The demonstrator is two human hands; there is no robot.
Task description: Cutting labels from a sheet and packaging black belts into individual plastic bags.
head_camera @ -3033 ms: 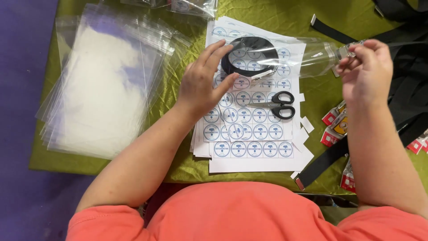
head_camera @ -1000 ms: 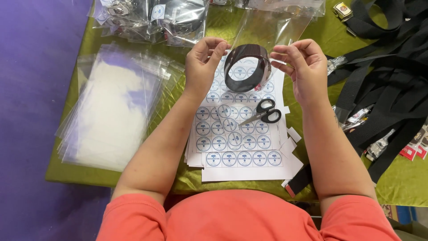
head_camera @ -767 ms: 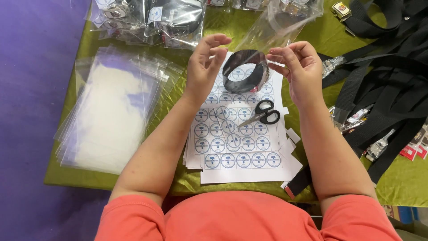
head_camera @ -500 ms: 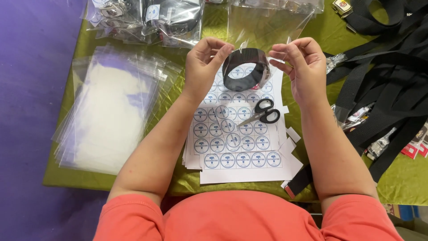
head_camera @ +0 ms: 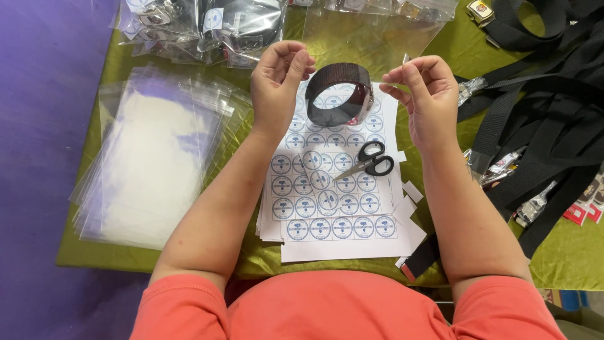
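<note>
Both hands are raised above the sticker sheets [head_camera: 327,201], one to each side of a coiled black strap [head_camera: 340,93]. The left hand [head_camera: 277,88] has its fingers curled and its thumb and forefinger tips pressed together, apparently pinching the edge of a clear bag [head_camera: 362,34]; the film is nearly invisible, so the grip cannot be confirmed. The right hand [head_camera: 425,94] mirrors it, fingertips drawn together at the opposite edge of the bag. The strap stands as a loop between the hands, over the top of the sheets; whether it is inside the bag or resting on the sheets cannot be told. Black-handled scissors [head_camera: 368,162] lie on the sheets just below the strap, closed. A stack of clear bags [head_camera: 151,164] lies to the left on the green cloth [head_camera: 566,264]. Loose black straps [head_camera: 547,119] lie in a heap to the right. Packed bags [head_camera: 201,28] lie along the far edge.
</note>
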